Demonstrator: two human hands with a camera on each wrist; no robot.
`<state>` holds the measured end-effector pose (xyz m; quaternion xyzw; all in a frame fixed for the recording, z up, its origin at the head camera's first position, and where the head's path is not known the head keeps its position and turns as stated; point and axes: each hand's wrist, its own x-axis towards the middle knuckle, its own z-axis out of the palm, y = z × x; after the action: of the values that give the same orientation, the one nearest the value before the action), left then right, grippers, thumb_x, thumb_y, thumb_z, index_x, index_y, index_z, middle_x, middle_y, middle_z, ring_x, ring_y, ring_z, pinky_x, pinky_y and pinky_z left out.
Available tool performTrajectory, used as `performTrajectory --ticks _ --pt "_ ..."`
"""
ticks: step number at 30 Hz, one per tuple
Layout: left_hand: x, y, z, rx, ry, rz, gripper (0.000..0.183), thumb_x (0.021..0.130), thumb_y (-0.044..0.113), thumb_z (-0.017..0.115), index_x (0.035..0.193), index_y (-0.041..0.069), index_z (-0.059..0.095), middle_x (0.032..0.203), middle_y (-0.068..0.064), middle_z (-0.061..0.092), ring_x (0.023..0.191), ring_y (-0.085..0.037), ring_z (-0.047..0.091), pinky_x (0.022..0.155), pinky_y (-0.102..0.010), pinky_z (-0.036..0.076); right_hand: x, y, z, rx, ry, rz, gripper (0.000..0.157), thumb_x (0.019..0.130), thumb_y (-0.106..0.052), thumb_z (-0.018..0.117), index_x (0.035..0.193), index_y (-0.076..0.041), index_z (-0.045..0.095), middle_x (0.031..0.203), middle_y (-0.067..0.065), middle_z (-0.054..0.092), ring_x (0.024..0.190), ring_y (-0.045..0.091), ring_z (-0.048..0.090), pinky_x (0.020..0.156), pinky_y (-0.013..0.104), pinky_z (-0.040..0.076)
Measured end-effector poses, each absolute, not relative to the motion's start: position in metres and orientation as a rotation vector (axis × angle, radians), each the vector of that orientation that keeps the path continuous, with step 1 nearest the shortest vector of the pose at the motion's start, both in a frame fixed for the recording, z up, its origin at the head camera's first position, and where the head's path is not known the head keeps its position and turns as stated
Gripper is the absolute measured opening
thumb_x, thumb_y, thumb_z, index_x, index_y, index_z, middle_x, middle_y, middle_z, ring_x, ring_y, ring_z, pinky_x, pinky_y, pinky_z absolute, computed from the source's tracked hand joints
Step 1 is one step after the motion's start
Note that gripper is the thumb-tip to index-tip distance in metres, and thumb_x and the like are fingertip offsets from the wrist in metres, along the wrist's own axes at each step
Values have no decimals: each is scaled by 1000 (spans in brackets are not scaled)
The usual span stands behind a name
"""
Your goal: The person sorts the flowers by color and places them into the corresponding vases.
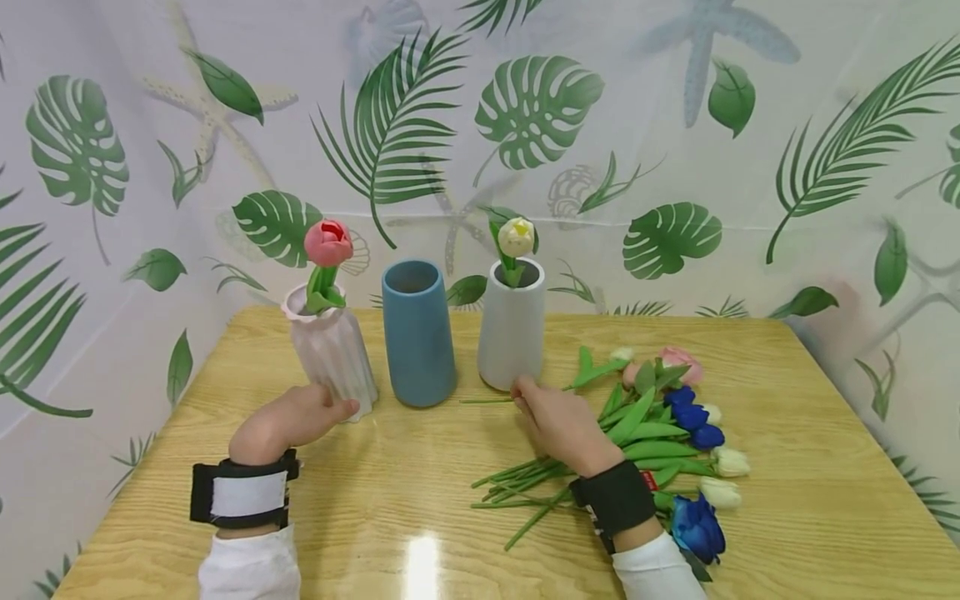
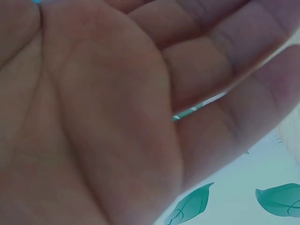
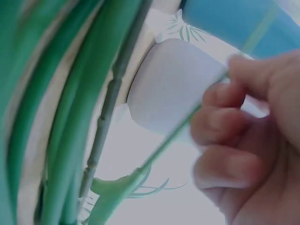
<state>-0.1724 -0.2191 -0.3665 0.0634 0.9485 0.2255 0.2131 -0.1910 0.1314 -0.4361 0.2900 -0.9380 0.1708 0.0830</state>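
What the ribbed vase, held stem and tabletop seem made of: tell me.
Ribbed vase: perhaps ceramic or plastic, by its smooth, pale sheen. Held stem: probably plastic, smooth and evenly green. Tabletop: wood or wood-look laminate, glossy, showing grain and reflection.

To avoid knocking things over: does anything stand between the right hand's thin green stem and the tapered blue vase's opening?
Nothing visible does; the smooth white vase behind the green stem stands right of the blue vase.

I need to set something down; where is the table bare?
The table is bare right of the loose flowers and front centre, between the left hand and them. Crowded: the row of three vases behind, and around the right hand.
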Motion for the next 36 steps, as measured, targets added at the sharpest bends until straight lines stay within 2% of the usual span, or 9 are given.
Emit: performTrajectory --ticks 3,5,9,11,14,19,24,31,36 --pt "-172 -218 -366 159 2625 630 47 103 40 45 100 -5 60 73 -4 41 70 -21 48 63 -33 38 -191 127 -434 803 -2771 596 7 104 -12 52 109 -8 52 57 -4 42 41 8 30 42 22 21" --pt "-172 -218 -365 157 2623 630 49 103 40 46 104 -6 60 74 -4 41 71 -21 48 63 -33 38 -188 124 -432 734 -2769 817 11 105 -12 50 113 -6 53 62 1 53 41 10 38 42 23 25" --pt "-172 -217 -365 157 2620 632 51 103 40 46 109 -8 60 75 -5 42 72 -22 49 63 -34 38 -182 112 -427 506 -2653 1523 27 105 -12 49 129 1 54 99 21 70 67 26 67 51 28 49" --pt "-172 -218 -366 160 2620 632 52 103 40 46 110 -9 60 75 -5 43 72 -22 49 63 -34 38 -178 103 -424 378 -2506 1857 35 105 -11 50 137 3 51 118 26 65 85 33 71 62 32 57" --pt "-173 -218 -367 165 2620 631 54 103 40 46 115 -10 60 79 -7 48 75 -23 51 65 -35 40 -172 91 -419 184 -2233 2227 40 104 -12 51 141 3 49 130 24 60 93 28 72 69 33 59" --pt "-173 -217 -367 163 2615 625 56 103 41 46 118 -11 59 83 -9 52 78 -24 53 66 -36 42 -163 77 -413 -103 -1700 2643 29 105 -9 50 130 3 44 109 13 67 78 11 71 66 24 57" --pt "-173 -217 -366 169 2617 624 57 103 41 46 121 -12 58 88 -11 54 80 -24 53 68 -36 43 -161 73 -413 -328 -1422 2875 29 106 -9 44 132 3 38 92 4 66 71 7 68 65 18 55" --pt "-171 -213 -366 173 2609 634 45 103 41 46 89 0 60 69 -1 36 64 -18 43 58 -31 34 -165 72 -418 -610 -1232 3046 43 107 -15 41 147 -4 29 94 5 59 72 7 65 67 16 54" --pt "-171 -204 -366 272 2629 613 45 102 40 47 83 2 60 69 0 40 63 -18 45 58 -31 36 -165 71 -420 -621 -1211 3093 42 107 -15 40 146 -4 30 95 5 59 72 7 66 67 15 54"
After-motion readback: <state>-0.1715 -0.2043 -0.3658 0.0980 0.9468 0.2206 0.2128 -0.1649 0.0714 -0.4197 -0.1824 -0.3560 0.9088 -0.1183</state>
